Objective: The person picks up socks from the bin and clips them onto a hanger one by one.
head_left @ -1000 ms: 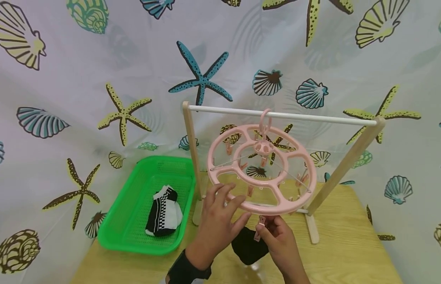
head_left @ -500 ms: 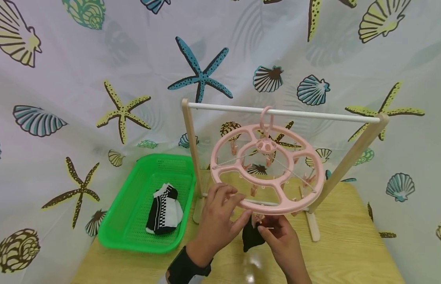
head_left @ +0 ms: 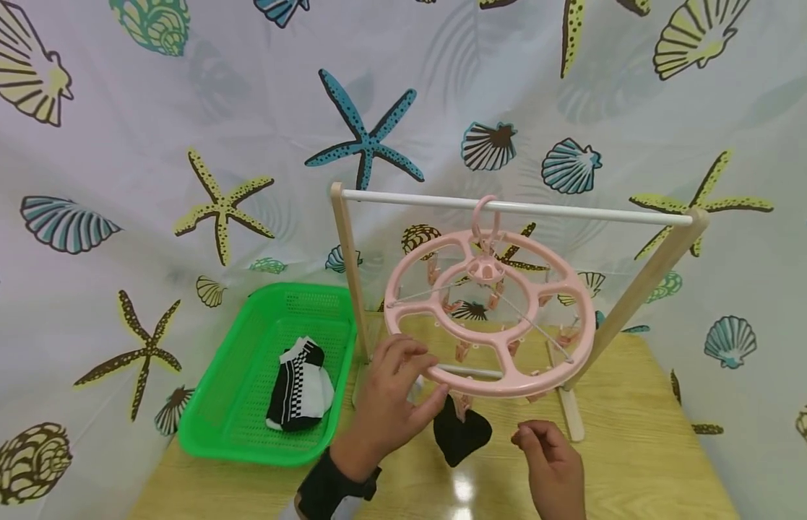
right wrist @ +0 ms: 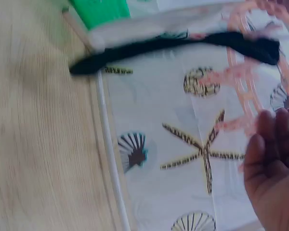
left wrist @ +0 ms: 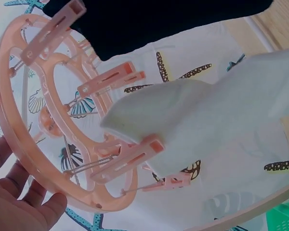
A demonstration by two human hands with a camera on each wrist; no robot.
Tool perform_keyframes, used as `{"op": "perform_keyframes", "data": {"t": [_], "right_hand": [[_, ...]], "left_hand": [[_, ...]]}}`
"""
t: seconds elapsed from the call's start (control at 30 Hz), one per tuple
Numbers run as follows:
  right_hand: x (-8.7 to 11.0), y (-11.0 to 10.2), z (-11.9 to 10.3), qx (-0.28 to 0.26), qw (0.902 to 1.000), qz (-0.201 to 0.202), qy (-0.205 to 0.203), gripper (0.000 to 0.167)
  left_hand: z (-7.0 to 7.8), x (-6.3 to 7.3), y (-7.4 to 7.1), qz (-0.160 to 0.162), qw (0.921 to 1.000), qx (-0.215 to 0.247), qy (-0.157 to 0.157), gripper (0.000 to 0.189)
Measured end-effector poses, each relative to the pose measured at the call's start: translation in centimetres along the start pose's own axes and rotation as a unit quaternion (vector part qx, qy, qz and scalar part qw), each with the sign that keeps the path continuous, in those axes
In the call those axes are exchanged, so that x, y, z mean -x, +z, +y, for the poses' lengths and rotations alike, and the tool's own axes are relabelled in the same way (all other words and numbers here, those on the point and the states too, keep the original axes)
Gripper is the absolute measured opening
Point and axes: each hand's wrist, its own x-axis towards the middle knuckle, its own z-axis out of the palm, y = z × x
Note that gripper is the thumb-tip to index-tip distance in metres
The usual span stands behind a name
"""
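Note:
A pink round clip hanger (head_left: 507, 386) hangs by its hook from a white rod. My left hand (head_left: 391, 404) grips its near-left rim, fingers over the top and thumb underneath. A black sock (head_left: 462, 437) dangles from a pink clip (head_left: 464, 406) under the near rim. In the left wrist view, a white sock (left wrist: 202, 103) hangs beside the black one, with a clip (left wrist: 130, 161) at its upper edge. Right of the black sock and apart from it, my right hand (head_left: 551, 462) holds nothing, its fingers loosely bent.
Left of the rack stands a green basket (head_left: 193, 412) with black-and-white socks (head_left: 299, 390) inside. The rack has a white rod (head_left: 585, 213) and wooden posts (head_left: 637, 296). A patterned cloth (head_left: 247, 108) covers the back. Everything stands on a wooden table (head_left: 644, 462).
My right hand has let go of the clip and black sock and drawn away to the right. The sock hangs by itself below the rim. My left hand stays on the hanger.

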Motion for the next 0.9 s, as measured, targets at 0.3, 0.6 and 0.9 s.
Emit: {"op": "perform_keyframes", "data": {"t": [0.3, 0.6, 0.9], "right_hand": [[-1.5, -3.4, -0.2, -0.048, 0.9967, 0.065, -0.005, 0.025], [-4.4, -3.4, -2.4, -0.011, 0.9862, -0.118, -0.116, 0.039], [-5.1, -2.3, -3.9, -0.041, 0.9749, -0.186, -0.114, 0.034]], "left_hand": [[-1.1, -0.4, -0.3, -0.006, 0.9992, 0.027, 0.030, 0.024], [-2.1, -1.1, -0.7, -0.020, 0.9982, 0.025, 0.051, 0.025], [-2.1, -1.4, -0.9, -0.034, 0.9978, 0.023, 0.052, 0.025]]}}
